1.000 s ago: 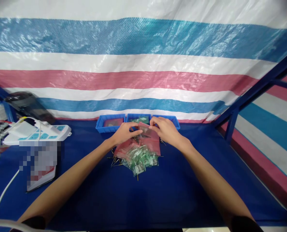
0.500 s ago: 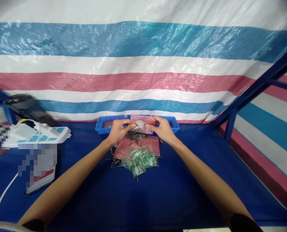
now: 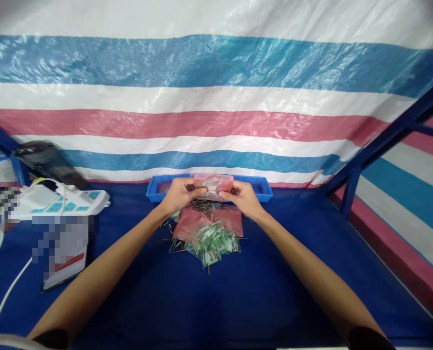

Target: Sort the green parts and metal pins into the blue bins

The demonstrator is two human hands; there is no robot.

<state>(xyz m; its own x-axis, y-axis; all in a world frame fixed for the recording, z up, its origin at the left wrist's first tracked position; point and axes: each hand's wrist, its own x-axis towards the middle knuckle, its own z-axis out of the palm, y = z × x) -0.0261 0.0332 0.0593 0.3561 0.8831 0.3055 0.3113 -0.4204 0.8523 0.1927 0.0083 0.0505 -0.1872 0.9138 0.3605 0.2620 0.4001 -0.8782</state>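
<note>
Between my two hands is a pink plastic bag (image 3: 213,183) with pale small contents showing through it. My left hand (image 3: 180,195) pinches its left side, thumb in front. On the opposite side my right hand (image 3: 246,198) grips it the same way. Just below lie dark thin metal pins (image 3: 201,205) in a loose heap. Nearer to me, more pink bags (image 3: 190,223) lie flat, partly under small clear-green packets (image 3: 216,243) that hold pale and metal pieces. Several brass-coloured pins stick out around the pile.
Blue plastic bins (image 3: 262,188) stand in a row behind my hands, partly hidden by them. At the left are a white power strip (image 3: 81,203) with cables, a partly blurred flat object (image 3: 68,267) and a dark bottle-like object (image 3: 50,163). A blue metal frame (image 3: 355,180) rises at the right.
My right hand has shifted its grip on the bag's right side, its fingers now lower behind it. The bag's top edge looks folded over more. The pile is unchanged.
</note>
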